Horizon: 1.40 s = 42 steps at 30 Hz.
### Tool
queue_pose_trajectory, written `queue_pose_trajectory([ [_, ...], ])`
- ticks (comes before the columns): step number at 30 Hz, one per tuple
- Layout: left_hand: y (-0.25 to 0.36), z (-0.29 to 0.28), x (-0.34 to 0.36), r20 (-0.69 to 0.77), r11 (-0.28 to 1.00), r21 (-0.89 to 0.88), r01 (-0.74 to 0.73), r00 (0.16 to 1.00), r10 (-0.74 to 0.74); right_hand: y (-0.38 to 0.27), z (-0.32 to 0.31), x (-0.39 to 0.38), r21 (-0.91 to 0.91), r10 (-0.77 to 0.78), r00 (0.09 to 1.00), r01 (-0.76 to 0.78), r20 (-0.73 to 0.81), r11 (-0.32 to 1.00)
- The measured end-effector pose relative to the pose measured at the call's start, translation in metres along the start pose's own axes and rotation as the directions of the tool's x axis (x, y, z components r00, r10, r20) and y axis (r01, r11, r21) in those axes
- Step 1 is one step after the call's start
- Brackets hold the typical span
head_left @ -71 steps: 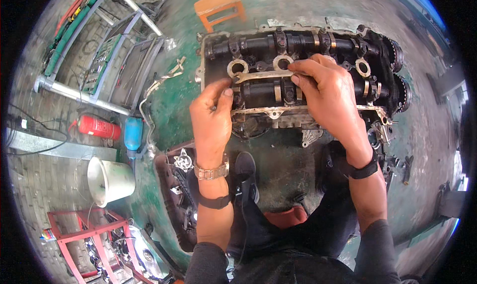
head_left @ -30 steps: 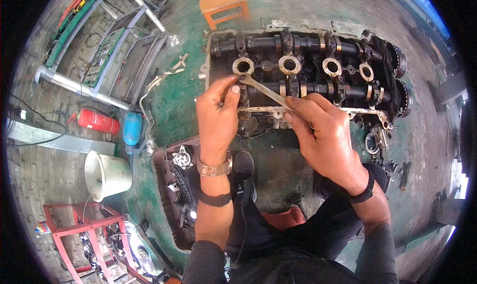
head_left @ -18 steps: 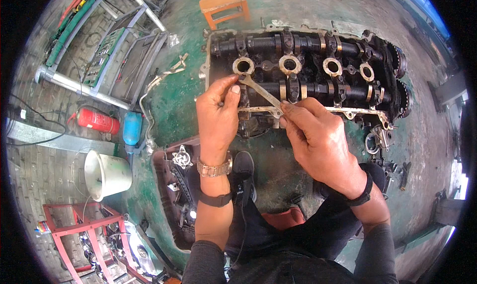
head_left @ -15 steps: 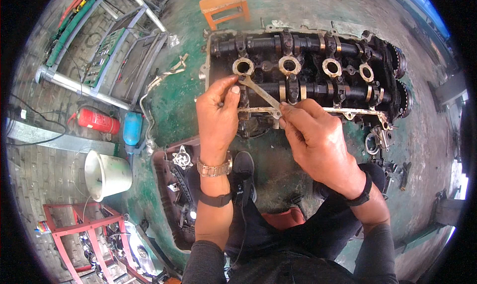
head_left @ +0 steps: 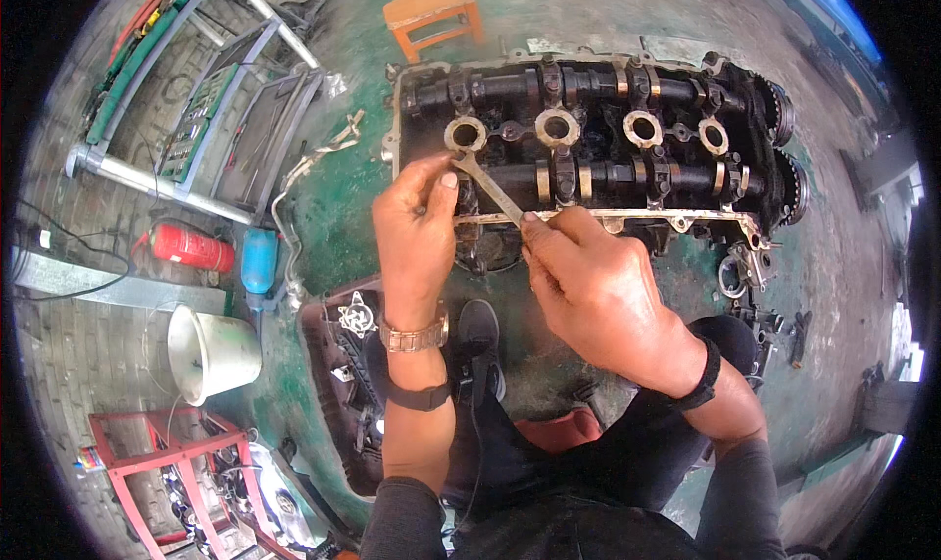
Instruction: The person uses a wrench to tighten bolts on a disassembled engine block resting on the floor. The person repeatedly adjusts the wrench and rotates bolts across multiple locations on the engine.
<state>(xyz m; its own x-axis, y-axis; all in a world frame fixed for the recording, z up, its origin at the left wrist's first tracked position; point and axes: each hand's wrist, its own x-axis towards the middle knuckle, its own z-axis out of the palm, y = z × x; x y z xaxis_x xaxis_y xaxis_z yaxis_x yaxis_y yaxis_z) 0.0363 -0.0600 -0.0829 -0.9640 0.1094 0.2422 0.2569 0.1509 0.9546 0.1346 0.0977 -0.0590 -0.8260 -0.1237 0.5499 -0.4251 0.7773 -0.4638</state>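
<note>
A cylinder head [head_left: 608, 183] with two dark camshafts lies in front of me, blackened with oil. My right hand [head_left: 598, 286] is closed round the near end of a metal wrench [head_left: 497, 195], which slants up and left over the near camshaft. At its far end, the wrench's jaw meets the leftmost near bearing cap, just below a pale round spark plug tube [head_left: 465, 135]. Fingers of my left hand [head_left: 417, 222] are bent, their tips against the wrench's jaw. The fastener under the jaw is mostly hidden by these fingertips.
Below my left forearm sits a brown tray [head_left: 323, 403] of loose metal parts. Further left stand a white bucket [head_left: 211, 354], a fire extinguisher [head_left: 191, 246], a blue bottle [head_left: 259, 261] and a tool trolley [head_left: 147, 188]. An orange stool [head_left: 431, 9] is behind the cylinder head.
The whole scene has shifted slightly left in view. Both hands keep their hold, and the wrench stands a little steeper, its near end having swung left relative to the cylinder head.
</note>
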Motion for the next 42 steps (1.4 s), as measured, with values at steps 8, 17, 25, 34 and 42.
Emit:
queue_pose_trajectory([
  [8,0.002,-0.001,-0.001,0.006,0.998,-0.03,0.059,0.998,-0.059,0.016,-0.02,0.012,-0.099,0.164,0.986,-0.167,-0.039,0.981],
  [17,-0.003,0.0,0.0,-0.002,0.997,-0.058,0.051,0.999,-0.051,0.058,-0.011,0.039,-0.02,0.093,0.966,-0.1,-0.24,0.995],
  [25,-0.004,0.0,0.001,-0.004,0.998,-0.06,0.036,0.999,-0.037,0.045,-0.022,0.027,0.099,0.223,0.953,-0.207,-0.206,0.973],
  [34,0.001,0.0,-0.001,-0.002,0.999,-0.028,0.041,0.999,-0.041,0.03,-0.017,0.013,0.066,0.144,0.963,-0.133,-0.229,0.989],
  [42,0.0,0.0,-0.001,-0.002,0.998,-0.039,0.052,0.999,-0.052,0.02,-0.015,0.007,0.017,0.106,0.982,-0.104,-0.157,0.994],
])
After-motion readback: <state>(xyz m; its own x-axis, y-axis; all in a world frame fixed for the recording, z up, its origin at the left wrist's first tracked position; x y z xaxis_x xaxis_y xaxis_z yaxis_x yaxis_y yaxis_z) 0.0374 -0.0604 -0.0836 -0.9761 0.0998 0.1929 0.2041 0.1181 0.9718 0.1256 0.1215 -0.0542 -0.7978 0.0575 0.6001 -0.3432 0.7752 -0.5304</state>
